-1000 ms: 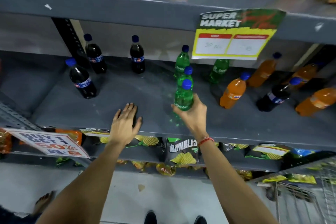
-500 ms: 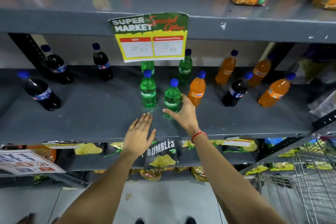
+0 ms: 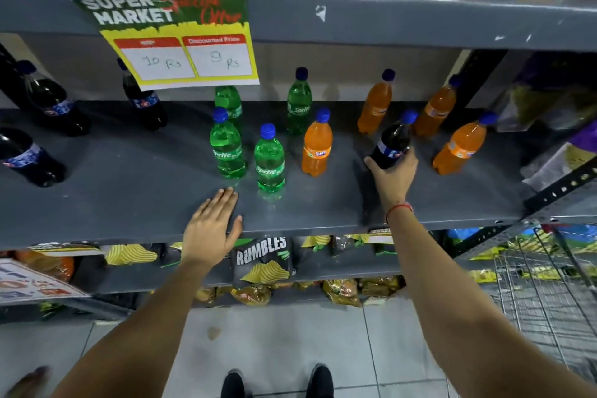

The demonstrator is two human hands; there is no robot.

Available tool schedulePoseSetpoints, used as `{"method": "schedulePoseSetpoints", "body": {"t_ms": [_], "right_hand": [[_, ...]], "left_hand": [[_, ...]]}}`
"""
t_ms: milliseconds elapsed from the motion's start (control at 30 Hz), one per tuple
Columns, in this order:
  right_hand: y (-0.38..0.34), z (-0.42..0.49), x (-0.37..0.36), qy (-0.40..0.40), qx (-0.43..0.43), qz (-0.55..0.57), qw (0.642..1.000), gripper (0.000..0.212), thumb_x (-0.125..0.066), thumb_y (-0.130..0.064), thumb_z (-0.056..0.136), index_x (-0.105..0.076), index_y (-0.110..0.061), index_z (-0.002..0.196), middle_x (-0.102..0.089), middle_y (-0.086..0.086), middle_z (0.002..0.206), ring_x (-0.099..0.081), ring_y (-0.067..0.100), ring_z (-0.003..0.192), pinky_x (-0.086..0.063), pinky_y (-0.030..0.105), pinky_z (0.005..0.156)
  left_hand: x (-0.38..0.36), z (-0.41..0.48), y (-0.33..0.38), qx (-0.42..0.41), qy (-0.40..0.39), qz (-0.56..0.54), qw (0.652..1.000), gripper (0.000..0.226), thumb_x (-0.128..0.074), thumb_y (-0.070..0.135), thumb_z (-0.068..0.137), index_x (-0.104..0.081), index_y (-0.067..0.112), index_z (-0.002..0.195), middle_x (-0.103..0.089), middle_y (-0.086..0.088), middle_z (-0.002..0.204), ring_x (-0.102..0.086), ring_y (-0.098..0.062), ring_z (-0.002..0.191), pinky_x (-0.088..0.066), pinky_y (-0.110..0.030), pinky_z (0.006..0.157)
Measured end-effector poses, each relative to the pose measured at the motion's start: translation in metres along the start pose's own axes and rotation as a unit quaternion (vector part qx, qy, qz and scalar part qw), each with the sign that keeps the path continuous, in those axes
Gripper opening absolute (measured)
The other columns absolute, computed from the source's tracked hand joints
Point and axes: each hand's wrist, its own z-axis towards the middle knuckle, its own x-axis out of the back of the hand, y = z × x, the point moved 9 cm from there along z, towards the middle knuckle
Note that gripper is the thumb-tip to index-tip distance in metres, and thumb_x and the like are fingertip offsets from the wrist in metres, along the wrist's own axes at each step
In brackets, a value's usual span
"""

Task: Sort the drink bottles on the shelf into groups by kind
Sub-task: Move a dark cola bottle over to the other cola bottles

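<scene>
Grey shelf [image 3: 129,203] front bare, right hand [image 3: 392,179] gripping cola bottle [image 3: 392,142]

One view only — a wide-angle camera worn on the head, looking forward and steeply down at a grey shelf [image 3: 129,203] from close range, within arm's reach. The lens bends straight edges near the borders. The upper shelf edge with its price sign [image 3: 181,39] fills the top; both forearms enter from the bottom corners, and the tiled floor [image 3: 274,333] and the wearer's shoes [image 3: 319,381] show at the bottom edge — the camera stands almost over the feet.
</scene>
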Motion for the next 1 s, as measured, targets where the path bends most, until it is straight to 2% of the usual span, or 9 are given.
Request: {"method": "schedulePoseSetpoints", "body": {"t_ms": [133, 267, 400, 433, 500, 633, 767, 833, 1000], "right_hand": [[0.005, 0.009, -0.005, -0.022, -0.03, 0.026, 0.999, 0.056, -0.076, -0.01, 0.071, -0.047, -0.002, 0.118, -0.059, 0.02, 0.12, -0.056, 0.034, 0.111, -0.046, 0.038, 0.095], [0.004, 0.0, 0.007, -0.004, -0.012, 0.02, 1.0, 0.051, -0.08, -0.016, 0.066, -0.055, -0.005, 0.109, -0.066, 0.016, 0.111, -0.061, 0.029, 0.101, -0.051, 0.04, 0.093], [-0.02, -0.049, 0.01, -0.008, 0.039, 0.079, 0.996, 0.046, -0.084, -0.015, 0.063, -0.058, -0.011, 0.101, -0.066, 0.002, 0.093, -0.061, -0.001, 0.08, -0.048, 0.009, 0.074], [-0.029, -0.064, 0.007, -0.015, 0.054, 0.096, 0.994, 0.045, -0.084, -0.014, 0.063, -0.058, -0.013, 0.099, -0.065, -0.001, 0.089, -0.06, -0.009, 0.075, -0.045, 0.004, 0.069], [-0.047, -0.097, -0.005, -0.041, 0.08, 0.115, 0.989, 0.045, -0.085, -0.013, 0.062, -0.056, -0.017, 0.097, -0.063, -0.006, 0.085, -0.059, -0.014, 0.074, -0.044, 0.002, 0.068], [-0.083, -0.16, -0.041, -0.105, 0.144, 0.129, 0.976, 0.044, -0.085, -0.015, 0.063, -0.057, -0.019, 0.096, -0.063, -0.013, 0.086, -0.059, -0.007, 0.078, -0.047, 0.01, 0.073], [-0.119, -0.202, -0.089, -0.158, 0.181, 0.137, 0.961, 0.047, -0.085, -0.023, 0.064, -0.059, -0.012, 0.101, -0.067, -0.003, 0.092, -0.063, 0.003, 0.087, -0.049, 0.016, 0.078], [-0.136, -0.215, -0.117, -0.182, 0.197, 0.131, 0.954, 0.047, -0.085, -0.024, 0.063, -0.059, -0.011, 0.1, -0.067, -0.001, 0.092, -0.063, 0.005, 0.087, -0.05, 0.018, 0.077], [-0.175, -0.234, -0.193, -0.232, 0.198, 0.102, 0.947, 0.045, -0.085, -0.027, 0.061, -0.055, -0.014, 0.092, -0.062, -0.006, 0.084, -0.058, 0.004, 0.079, -0.046, 0.015, 0.07]], "left_hand": [[-0.002, 0.0, 0.0, 0.007, -0.009, -0.002, 1.0, 0.056, -0.029, 0.037, 0.093, -0.05, 0.001, 0.132, -0.05, -0.015, 0.136, -0.044, -0.027, 0.128, -0.031, -0.04, 0.105], [-0.001, 0.0, 0.002, -0.002, -0.011, -0.001, 1.0, 0.056, -0.029, 0.037, 0.094, -0.049, 0.0, 0.132, -0.05, -0.016, 0.136, -0.044, -0.027, 0.128, -0.031, -0.041, 0.105], [0.0, 0.002, 0.006, -0.001, -0.015, -0.008, 1.0, 0.057, -0.029, 0.037, 0.094, -0.051, -0.001, 0.13, -0.051, -0.017, 0.135, -0.045, -0.029, 0.127, -0.033, -0.042, 0.104], [0.001, 0.002, 0.006, -0.001, -0.015, -0.01, 1.0, 0.057, -0.029, 0.037, 0.093, -0.051, -0.001, 0.129, -0.051, -0.017, 0.134, -0.046, -0.029, 0.126, -0.033, -0.043, 0.104], [0.002, 0.002, 0.007, -0.002, -0.02, -0.017, 1.0, 0.057, -0.028, 0.037, 0.094, -0.052, -0.002, 0.128, -0.052, -0.018, 0.134, -0.046, -0.03, 0.125, -0.034, -0.044, 0.103], [0.002, -0.001, 0.012, -0.011, -0.033, -0.04, 0.999, 0.057, -0.029, 0.038, 0.094, -0.051, -0.002, 0.128, -0.053, -0.019, 0.132, -0.048, -0.03, 0.124, -0.034, -0.043, 0.103], [0.01, -0.008, 0.0, -0.021, -0.031, -0.087, 0.995, 0.058, -0.028, 0.037, 0.093, -0.048, -0.001, 0.131, -0.049, -0.018, 0.137, -0.043, -0.029, 0.128, -0.028, -0.042, 0.105], [0.018, -0.013, -0.023, -0.005, -0.014, -0.1, 0.995, 0.057, -0.028, 0.036, 0.094, -0.046, -0.002, 0.132, -0.048, -0.019, 0.137, -0.042, -0.029, 0.129, -0.029, -0.044, 0.106], [0.045, -0.03, -0.11, 0.063, 0.026, -0.074, 0.995, 0.052, -0.03, 0.033, 0.093, -0.054, 0.0, 0.127, -0.055, -0.016, 0.131, -0.048, -0.027, 0.124, -0.036, -0.041, 0.101]]}}
